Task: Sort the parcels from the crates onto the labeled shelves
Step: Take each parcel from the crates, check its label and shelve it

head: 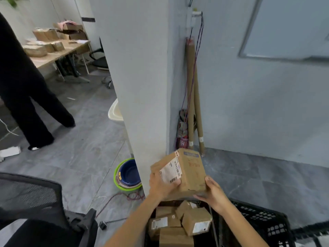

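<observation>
I hold a brown cardboard parcel with a white shipping label facing up and left, raised above the crate. My left hand grips its left side over the label's lower edge. My right hand cups its lower right corner. Below it stands a black plastic crate that holds several more brown parcels, some with white labels. No labeled shelf is in view.
A white pillar rises just ahead. Cardboard tubes lean in the corner. Stacked basins sit on the floor, left of the pillar. A black mesh chair is at lower left. A person in black stands left, by a table with packages.
</observation>
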The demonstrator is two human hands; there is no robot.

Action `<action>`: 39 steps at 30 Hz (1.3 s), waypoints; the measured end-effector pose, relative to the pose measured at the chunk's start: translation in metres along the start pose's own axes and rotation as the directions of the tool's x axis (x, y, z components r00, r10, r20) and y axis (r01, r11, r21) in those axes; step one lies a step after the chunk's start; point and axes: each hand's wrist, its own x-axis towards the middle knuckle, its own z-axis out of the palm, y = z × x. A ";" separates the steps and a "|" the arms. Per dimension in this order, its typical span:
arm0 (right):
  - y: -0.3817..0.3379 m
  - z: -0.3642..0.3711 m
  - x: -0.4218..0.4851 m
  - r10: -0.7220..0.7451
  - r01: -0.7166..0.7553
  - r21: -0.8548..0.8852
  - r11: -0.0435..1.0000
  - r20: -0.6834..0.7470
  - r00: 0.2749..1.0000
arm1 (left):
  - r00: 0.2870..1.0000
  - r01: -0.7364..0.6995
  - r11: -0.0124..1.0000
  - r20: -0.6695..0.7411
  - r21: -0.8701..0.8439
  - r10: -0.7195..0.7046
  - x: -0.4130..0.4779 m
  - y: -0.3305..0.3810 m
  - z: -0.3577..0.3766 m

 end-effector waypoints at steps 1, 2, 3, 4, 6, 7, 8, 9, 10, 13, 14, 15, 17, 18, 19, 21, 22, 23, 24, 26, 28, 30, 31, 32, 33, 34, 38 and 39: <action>-0.011 -0.002 -0.008 -0.039 0.039 0.015 0.999 0.004 0.999 | 1.000 0.002 0.998 -0.025 0.055 -0.001 -0.003 0.017 -0.002; -0.021 -0.004 -0.016 -0.075 0.075 0.036 0.997 0.004 0.997 | 0.999 0.012 0.997 -0.044 0.082 -0.008 -0.007 0.035 -0.003; -0.029 -0.006 -0.023 -0.102 0.102 0.065 0.993 -0.002 0.995 | 0.999 0.018 0.996 -0.048 0.087 -0.013 -0.012 0.051 -0.004; -0.036 -0.008 -0.028 -0.120 0.120 0.099 0.988 -0.007 0.993 | 0.999 0.012 0.996 -0.046 0.090 -0.008 -0.016 0.065 -0.003; -0.049 -0.010 -0.037 -0.145 0.145 0.161 0.976 -0.011 0.989 | 0.997 -0.046 0.991 -0.049 0.125 0.052 -0.023 0.087 0.000; -0.056 -0.011 -0.041 -0.162 0.162 0.180 0.970 -0.015 0.987 | 0.995 -0.081 0.987 -0.054 0.142 0.089 -0.027 0.096 0.001; -0.063 -0.011 -0.045 -0.181 0.181 0.191 0.965 -0.020 0.983 | 0.991 -0.113 0.982 -0.059 0.150 0.123 -0.030 0.103 0.000; -0.070 -0.012 -0.048 -0.199 0.200 0.197 0.960 -0.024 0.980 | 0.986 -0.146 0.978 -0.064 0.149 0.157 -0.032 0.110 -0.001; -0.077 -0.013 -0.051 -0.216 0.217 0.199 0.956 -0.029 0.976 | 0.979 -0.181 0.973 -0.067 0.140 0.192 -0.034 0.116 -0.004; -0.095 -0.019 -0.057 -0.250 0.253 0.207 0.945 -0.043 0.967 | 0.945 -0.306 0.947 -0.091 0.098 0.314 -0.037 0.128 -0.014; -0.099 -0.021 -0.059 -0.251 0.255 0.221 0.941 -0.048 0.967 | 0.931 -0.339 0.938 -0.120 0.071 0.346 -0.036 0.130 -0.017; -0.102 -0.023 -0.060 -0.247 0.250 0.239 0.938 -0.043 0.968 | 0.922 -0.356 0.934 -0.153 0.027 0.356 -0.035 0.131 -0.020; -0.106 -0.026 -0.061 -0.246 0.243 0.277 0.930 -0.026 0.969 | 0.926 -0.351 0.930 -0.185 -0.109 0.328 -0.034 0.134 -0.027; -0.108 -0.027 -0.062 -0.249 0.246 0.287 0.926 -0.027 0.968 | 0.934 -0.342 0.923 -0.176 -0.178 0.312 -0.033 0.135 -0.030; -0.109 -0.028 -0.062 -0.253 0.250 0.291 0.923 -0.029 0.967 | 0.943 -0.326 0.917 -0.156 -0.229 0.295 -0.033 0.136 -0.032; -0.111 -0.030 -0.063 -0.261 0.259 0.295 0.920 -0.034 0.965 | 0.961 -0.273 0.919 -0.113 -0.286 0.250 -0.031 0.138 -0.035; -0.112 -0.030 -0.064 -0.264 0.264 0.301 0.916 -0.042 0.964 | 0.967 -0.252 0.917 -0.101 -0.310 0.232 -0.030 0.138 -0.037; -0.113 -0.030 -0.065 -0.265 0.268 0.307 0.913 -0.053 0.963 | 0.969 -0.247 0.907 -0.091 -0.343 0.229 -0.028 0.139 -0.039; -0.114 -0.031 -0.066 -0.262 0.267 0.312 0.912 -0.059 0.963 | 0.970 -0.241 0.891 -0.072 -0.385 0.231 -0.028 0.140 -0.041; -0.115 -0.030 -0.068 -0.257 0.264 0.354 0.897 -0.066 0.964 | 0.972 -0.207 0.845 -0.007 -0.492 0.234 -0.029 0.141 -0.048; -0.117 -0.029 -0.066 -0.268 0.265 0.383 0.885 -0.048 0.962 | 0.965 -0.086 0.791 0.145 -0.606 0.217 -0.029 0.140 -0.053; -0.119 -0.026 -0.066 -0.290 0.276 0.378 0.884 -0.022 0.957 | 0.921 0.075 0.742 0.332 -0.666 0.205 -0.029 0.138 -0.057; -0.121 -0.024 -0.066 -0.298 0.282 0.364 0.888 -0.015 0.955 | 0.900 0.116 0.729 0.383 -0.675 0.211 -0.029 0.137 -0.058; -0.125 -0.024 -0.067 -0.308 0.295 0.322 0.900 -0.012 0.951 | 0.891 0.125 0.726 0.399 -0.676 0.218 -0.028 0.137 -0.058; -0.129 -0.024 -0.068 -0.313 0.307 0.250 0.918 -0.016 0.949 | 0.892 0.116 0.727 0.393 -0.677 0.224 -0.027 0.138 -0.058; -0.137 -0.023 -0.071 -0.326 0.326 0.160 0.932 -0.023 0.945 | 0.900 0.100 0.730 0.374 -0.676 0.223 -0.025 0.138 -0.057; -0.178 -0.024 -0.082 -0.437 0.435 -0.043 0.899 -0.041 0.899 | 0.934 0.054 0.719 0.290 -0.693 0.210 -0.020 0.146 -0.054; -0.190 -0.023 -0.087 -0.471 0.467 -0.089 0.880 -0.030 0.882 | 0.938 0.039 0.720 0.273 -0.693 0.212 -0.020 0.149 -0.053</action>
